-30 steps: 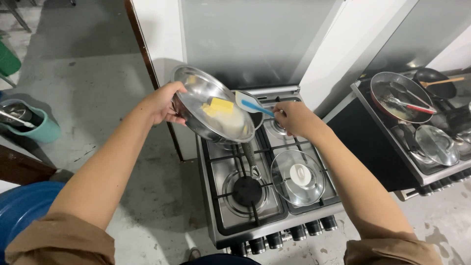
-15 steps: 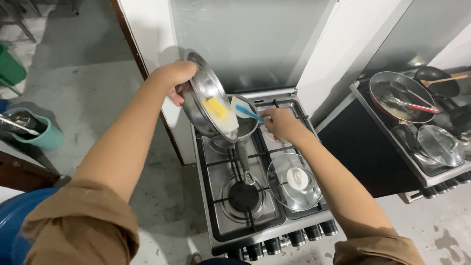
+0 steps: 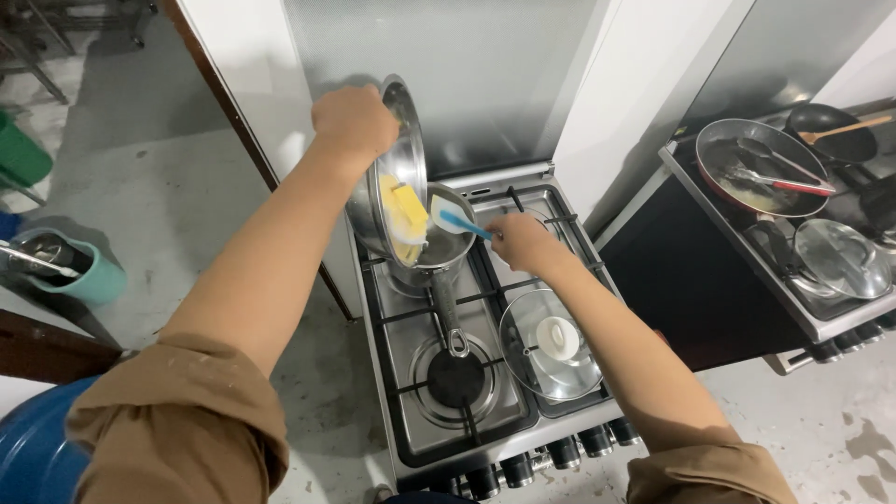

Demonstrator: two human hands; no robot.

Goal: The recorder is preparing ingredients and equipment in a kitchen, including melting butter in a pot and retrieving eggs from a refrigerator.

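Note:
My left hand grips the rim of a steel bowl and holds it tipped steeply over a small saucepan on the back left burner. Yellow food slides down the bowl's inside toward the pan. My right hand holds a spatula with a blue handle and pale blade, its blade against the yellow food at the bowl's lower edge. The pan's handle points toward me.
A glass lid with a white knob rests on the front right burner of the steel stove. A second stove at right carries a red frying pan, a black pan and another glass lid. A teal bucket stands on the floor at left.
My left hand has tipped the bowl from nearly flat to almost vertical and brought it over the saucepan. The yellow food has slid lower, and the spatula follows it.

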